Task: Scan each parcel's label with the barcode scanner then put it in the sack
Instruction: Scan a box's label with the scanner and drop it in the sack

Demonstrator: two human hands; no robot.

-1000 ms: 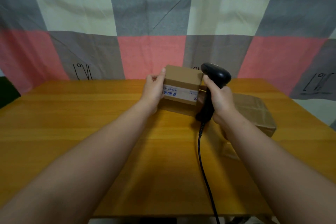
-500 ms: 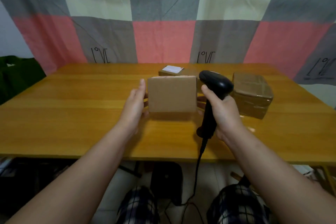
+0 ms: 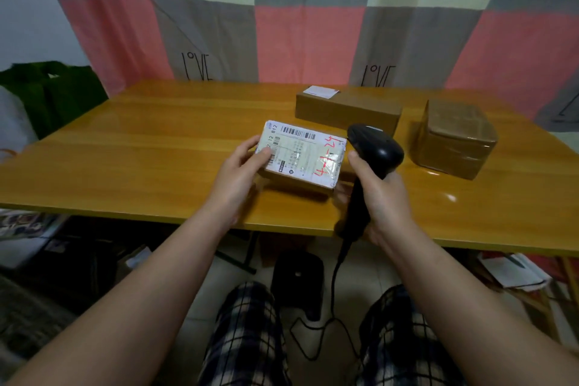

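My left hand (image 3: 238, 175) grips the parcel (image 3: 302, 157), now turned so its label (image 3: 289, 146) faces up where plain cardboard showed half a second ago. Just beside it, my right hand (image 3: 380, 197) clasps the scanner (image 3: 376, 147) above the desk (image 3: 156, 150). The scan looks imminent.

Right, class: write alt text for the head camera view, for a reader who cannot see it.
A person's left hand holds a small parcel, printed label up, at a wooden table, while the right hand grips a black barcode scanner beside it. A flat brown box and a taped brown parcel sit further back.
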